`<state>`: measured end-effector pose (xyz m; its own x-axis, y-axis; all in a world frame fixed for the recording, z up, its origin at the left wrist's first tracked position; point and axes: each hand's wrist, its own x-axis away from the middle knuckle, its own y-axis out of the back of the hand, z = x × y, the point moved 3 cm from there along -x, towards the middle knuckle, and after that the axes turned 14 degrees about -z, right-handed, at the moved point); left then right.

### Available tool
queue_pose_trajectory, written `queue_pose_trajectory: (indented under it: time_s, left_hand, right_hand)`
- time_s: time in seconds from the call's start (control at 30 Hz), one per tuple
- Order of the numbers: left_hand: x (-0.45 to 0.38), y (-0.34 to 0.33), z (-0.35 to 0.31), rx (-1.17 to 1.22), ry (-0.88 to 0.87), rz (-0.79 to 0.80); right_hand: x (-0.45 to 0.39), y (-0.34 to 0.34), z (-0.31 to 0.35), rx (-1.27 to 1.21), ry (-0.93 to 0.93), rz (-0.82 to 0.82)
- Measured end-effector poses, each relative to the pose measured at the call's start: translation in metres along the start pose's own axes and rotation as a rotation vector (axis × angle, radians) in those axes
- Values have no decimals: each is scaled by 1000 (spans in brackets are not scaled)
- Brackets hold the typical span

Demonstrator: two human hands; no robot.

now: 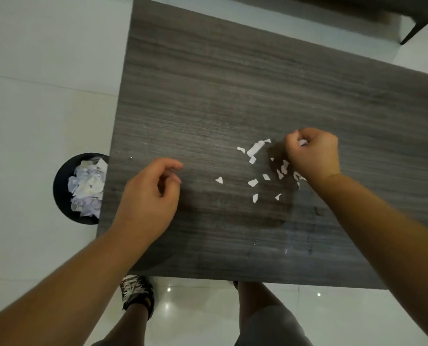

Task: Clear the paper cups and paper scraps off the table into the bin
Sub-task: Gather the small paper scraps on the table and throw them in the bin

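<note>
Several small white paper scraps (254,182) lie scattered on the dark wood-grain table (208,83), with one longer strip (255,147) at the far side of the cluster. My right hand (312,153) hovers over the right part of the cluster, its fingers curled round white scraps that show inside the fist. My left hand (150,196) hangs over the table to the left of the scraps, fingers loosely curled and holding nothing. No paper cups are on the table.
A round black bin (60,188) stands on the pale tiled floor beside the table's left edge, filled with crumpled white paper. A dark furniture leg (412,33) shows at the top right. My legs and a shoe (138,293) stand at the near edge.
</note>
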<state>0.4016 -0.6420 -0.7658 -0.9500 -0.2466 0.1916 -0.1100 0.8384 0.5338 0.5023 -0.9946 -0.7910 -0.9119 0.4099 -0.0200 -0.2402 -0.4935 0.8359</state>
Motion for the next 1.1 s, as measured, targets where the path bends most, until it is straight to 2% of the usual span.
queue_pose_trajectory:
  time_s: [0.17, 0.37, 0.47, 0.63, 0.77, 0.87, 0.93, 1.1]
  left_hand:
    - [-5, 31, 20, -13, 173, -36]
    - [0, 70, 52, 70, 324, -73]
    - [-4, 92, 81, 131, 426, -145]
    - [-19, 143, 138, 240, 597, -396]
    - [-16, 193, 199, 206, 705, -515]
    - [-3, 221, 245, 178, 770, -541]
    - [8, 229, 271, 167, 833, -524]
    - [26, 215, 307, 193, 957, -416]
  right_hand:
    - [29, -6, 41, -122, -165, 17]
    - [77, -52, 140, -313, -78, 74]
    - [114, -101, 211, -443, -30, 136]
    - [187, -224, 313, -554, -1, 316]
    - [256, -330, 345, -386, 48, 543]
    - [287, -391, 326, -37, 189, 673]
    - [291, -415, 310, 174, 269, 693]
    - [289, -437, 296, 324, 417, 630]
